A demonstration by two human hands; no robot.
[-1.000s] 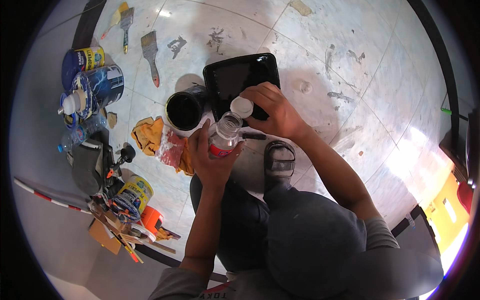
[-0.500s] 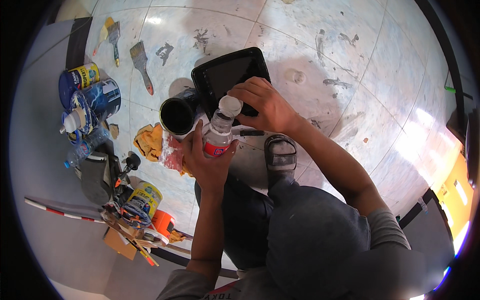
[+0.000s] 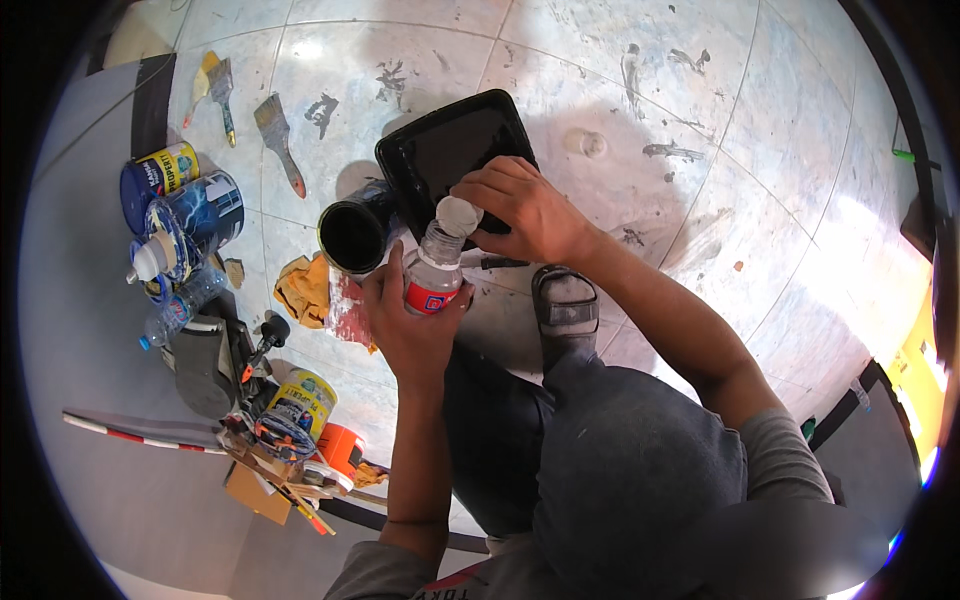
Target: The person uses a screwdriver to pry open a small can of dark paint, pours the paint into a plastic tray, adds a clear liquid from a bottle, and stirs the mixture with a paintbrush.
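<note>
My left hand [image 3: 418, 335] is wrapped round a clear plastic bottle [image 3: 436, 262] with a red label, held tilted. At the bottle's open neck, a small clear plastic cup [image 3: 459, 216] is pinched in the fingers of my right hand [image 3: 530, 213]. The cup's rim and the bottle mouth overlap in view, so I cannot tell whether they touch. Just past my hands lies a black paint tray [image 3: 445, 138] holding dark liquid. Left of the tray stands an open can [image 3: 352, 237] with a black inside. A dark handle [image 3: 495, 263] shows below my right hand, partly hidden.
Paintbrushes [image 3: 278, 140] lie on the stained tile floor [image 3: 590, 60]. Along the left wall are paint cans [image 3: 205, 215], another plastic bottle [image 3: 185, 305], an orange tub [image 3: 341, 452] and a striped pole [image 3: 140, 436]. A yellow-brown cloth [image 3: 302, 290] lies by my left hand; my sandalled foot [image 3: 566, 303] is close.
The view has turned slightly, shifting the floor items a little. Both hands keep their hold on the bottle and the cup, almost in the same place.
</note>
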